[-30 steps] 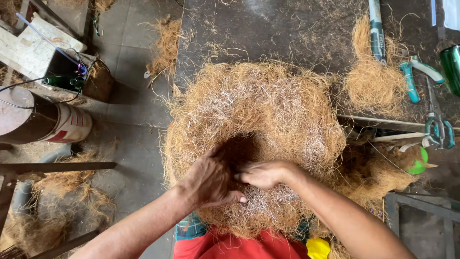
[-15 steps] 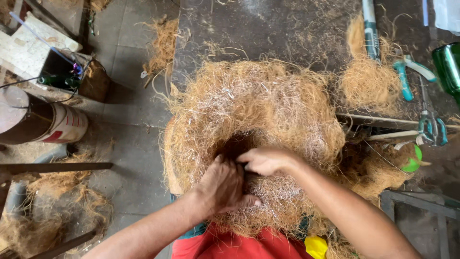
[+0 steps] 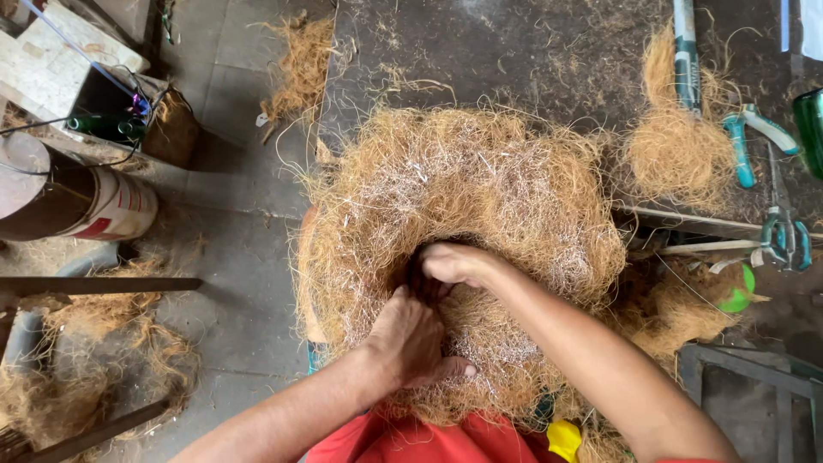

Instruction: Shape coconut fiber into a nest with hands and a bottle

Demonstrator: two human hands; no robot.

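A big round mass of tan coconut fibre [image 3: 480, 197] lies at the near edge of a dark workbench [image 3: 531, 51], with a dark hollow in its middle. My left hand [image 3: 411, 339] presses into the fibre at the hollow's near side, fingers curled into the strands. My right hand [image 3: 454, 264] reaches in from the right, its fingers closed on fibre at the hollow's rim. The two hands almost touch.
A smaller fibre clump [image 3: 677, 150] sits at the back right, with teal-handled pliers [image 3: 754, 141], scissors [image 3: 784, 231] and a long tool [image 3: 686, 51]. A green ball [image 3: 739, 296] lies right. On the floor left stand a white-and-red can [image 3: 94, 206] and a dark box [image 3: 111, 111].
Both hands have moved up and deeper into the hollow, the right hand shifting left over it. The fibre mass has been pressed and reshaped slightly.
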